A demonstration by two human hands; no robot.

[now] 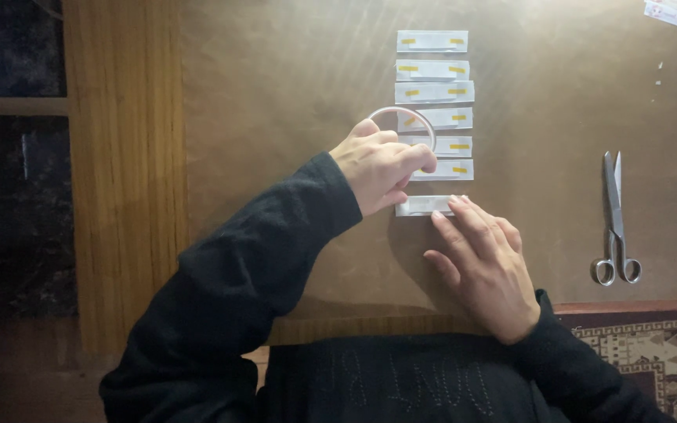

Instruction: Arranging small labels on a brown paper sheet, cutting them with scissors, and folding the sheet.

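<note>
a person in black sleeves leaned over a brown tabletop (276,78), seen from a head-worn camera looking straight down. the left hand (381,164) had its grip pinched shut on a thin, pale ring (403,113), apparently a roll of clear tape, held just above the column of strips. the right hand (486,266) lay flat with fingers spread and extended, its fingertips (457,202) pressing on the nearest white paper strip (426,206), which sat on the tabletop just below the left hand's knuckles. beyond it, a column of six more white strips (433,94) ran away from the person, each marked near both ends with a short yellow piece; the ring overlapped the fourth and fifth of them. well apart to the right, a pair of metal scissors (615,223) lay closed, handles toward the person. small white packets (675,12) rested at the far right corner. a patterned rug (660,352) showed below the tabletop's edge at the right.
</note>
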